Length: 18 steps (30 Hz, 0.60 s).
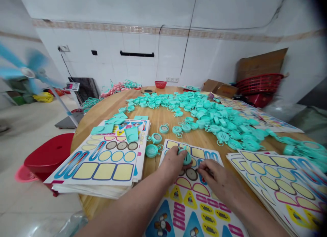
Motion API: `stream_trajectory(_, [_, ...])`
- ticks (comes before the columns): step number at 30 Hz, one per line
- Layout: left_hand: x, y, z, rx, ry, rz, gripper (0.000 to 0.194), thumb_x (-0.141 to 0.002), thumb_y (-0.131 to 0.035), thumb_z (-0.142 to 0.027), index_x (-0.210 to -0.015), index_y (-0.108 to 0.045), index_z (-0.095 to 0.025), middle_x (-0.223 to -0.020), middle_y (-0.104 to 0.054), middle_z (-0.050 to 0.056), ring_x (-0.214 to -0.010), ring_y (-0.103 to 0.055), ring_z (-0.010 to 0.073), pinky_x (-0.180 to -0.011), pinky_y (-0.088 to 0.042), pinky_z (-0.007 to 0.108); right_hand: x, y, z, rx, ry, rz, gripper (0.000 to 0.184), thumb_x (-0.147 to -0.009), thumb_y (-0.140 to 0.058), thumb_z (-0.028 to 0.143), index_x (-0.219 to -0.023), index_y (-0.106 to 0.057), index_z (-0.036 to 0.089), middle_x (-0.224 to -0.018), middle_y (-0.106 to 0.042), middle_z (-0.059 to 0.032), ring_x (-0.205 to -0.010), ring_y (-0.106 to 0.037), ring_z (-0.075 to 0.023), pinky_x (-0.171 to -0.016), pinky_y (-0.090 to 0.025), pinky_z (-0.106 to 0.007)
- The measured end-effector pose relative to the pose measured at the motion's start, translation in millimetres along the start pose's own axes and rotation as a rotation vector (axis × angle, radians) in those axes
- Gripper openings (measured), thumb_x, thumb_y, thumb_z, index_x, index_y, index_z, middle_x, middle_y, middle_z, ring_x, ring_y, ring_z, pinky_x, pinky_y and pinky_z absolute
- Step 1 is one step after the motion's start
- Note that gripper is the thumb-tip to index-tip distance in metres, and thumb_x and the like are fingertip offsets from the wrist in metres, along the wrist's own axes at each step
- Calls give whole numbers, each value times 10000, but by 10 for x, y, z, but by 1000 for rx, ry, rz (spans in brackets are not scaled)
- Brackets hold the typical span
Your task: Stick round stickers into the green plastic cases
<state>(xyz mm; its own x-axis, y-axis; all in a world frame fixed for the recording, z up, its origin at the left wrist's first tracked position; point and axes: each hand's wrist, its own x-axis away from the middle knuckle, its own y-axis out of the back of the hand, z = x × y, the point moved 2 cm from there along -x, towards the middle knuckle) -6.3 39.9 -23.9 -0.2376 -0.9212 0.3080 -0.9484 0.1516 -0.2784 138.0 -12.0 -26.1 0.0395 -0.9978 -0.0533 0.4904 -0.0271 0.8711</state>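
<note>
My left hand (170, 164) is closed on a round teal plastic toy piece (187, 158) with slots in its face. It holds the piece just above a printed sticker sheet (198, 188) lying in front of me. My right hand (216, 174) is pinched at the sheet, close to a round brown-rimmed sticker (191, 174); what sits between those fingertips is too small to make out. Beyond my left hand lie more round pieces, among them a teal piece (152, 150) with a side ring and one with a brown-rimmed disc (156, 138) on its face.
A large heap of teal pieces (204, 110) spreads across the wooden table (107, 110). Sticker stacks lie left (94, 172) and right (283, 175), the left one with flat teal parts on top. A red stool (49, 151) and a fan (28, 72) stand at left.
</note>
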Motion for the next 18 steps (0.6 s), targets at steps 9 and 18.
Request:
stream_trajectory(9, [-27,-12,46,14,-32,-8,124,-795,-525,-197,-692,-458,-181,-713,-510,10,-659,-558,158,-665,-523,344,-3,15,-21,-83,-3,-13,173,-831,-428,304,-701,-502,218,-722,-564,-15,-657,-517,-171,-558,-358,-273])
stream_trajectory(18, [-48,14,89,-3,-66,-19,110,-766,-563,-249,-709,-488,-193,-725,-537,21,-700,-568,187,-662,-516,347,5,-3,-27,-59,-1,15,174,-841,-421,315,-705,-476,223,-706,-549,-3,-638,-504,-166,-551,-346,-270])
